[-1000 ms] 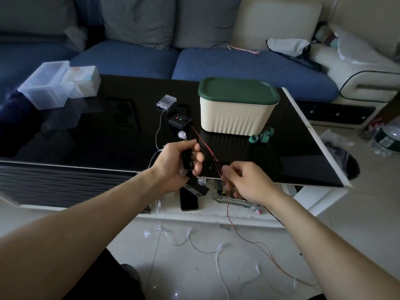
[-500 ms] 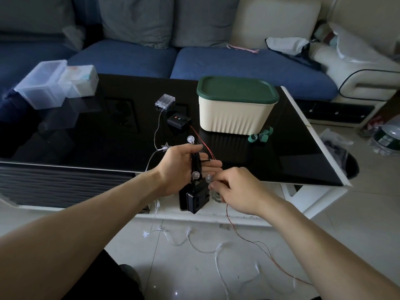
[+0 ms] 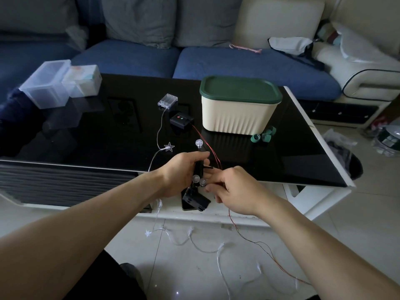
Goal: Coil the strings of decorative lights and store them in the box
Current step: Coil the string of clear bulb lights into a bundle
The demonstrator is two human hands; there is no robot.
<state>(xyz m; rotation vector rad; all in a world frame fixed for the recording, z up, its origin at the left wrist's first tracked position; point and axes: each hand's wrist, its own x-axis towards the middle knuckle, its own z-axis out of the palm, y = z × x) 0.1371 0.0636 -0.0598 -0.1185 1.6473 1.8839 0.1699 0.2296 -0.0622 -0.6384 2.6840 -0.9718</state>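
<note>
My left hand [image 3: 184, 172] grips a small coil of the red-wired light string, with round clear bulbs [image 3: 198, 143] sticking out above and below its fingers. My right hand [image 3: 234, 190] pinches the same red wire [image 3: 249, 239] beside the lower bulbs; the wire trails down to the floor. Its black battery box [image 3: 181, 121] lies on the black table [image 3: 108, 135]. A cream box with a green lid [image 3: 239, 107], shut, stands behind. A second string with a clear battery case [image 3: 168, 101] and star lights [image 3: 169, 146] runs off the table to the floor [image 3: 194, 241].
Green ring-shaped pieces [image 3: 263, 137] lie by the box. Clear plastic containers [image 3: 58, 83] stand at the table's far left. A dark phone and a black block [image 3: 195, 201] rest on the lower white shelf. A blue sofa [image 3: 238, 61] lies behind.
My right hand moved left, up against the left hand, bringing the red wire in. The left hand turned the coil upright, so a bulb now pokes above it.
</note>
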